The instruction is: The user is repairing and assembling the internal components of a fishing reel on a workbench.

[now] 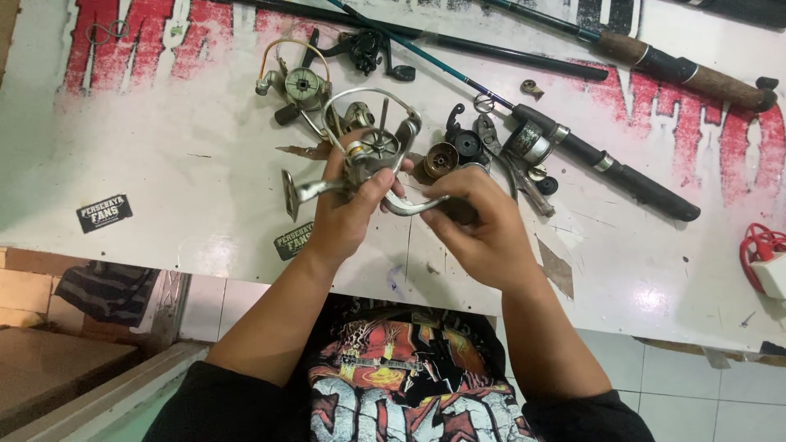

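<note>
My left hand (348, 205) grips the body of a silver spinning fishing reel (368, 151), held just above the white table (164, 180). The reel's wire bail arches over its top, and its foot sticks out to the left. My right hand (479, 221) pinches the reel's curved metal crank handle (413, 205) at the lower right of the reel. Both hands are close together over the table's near edge.
A second, partly stripped reel (299, 86) lies further back. Loose reel parts (450, 155) and pliers (508, 164) sit right of my hands. Fishing rods (606, 168) cross the table's back and right. A red and white power strip (765, 258) sits at the right edge.
</note>
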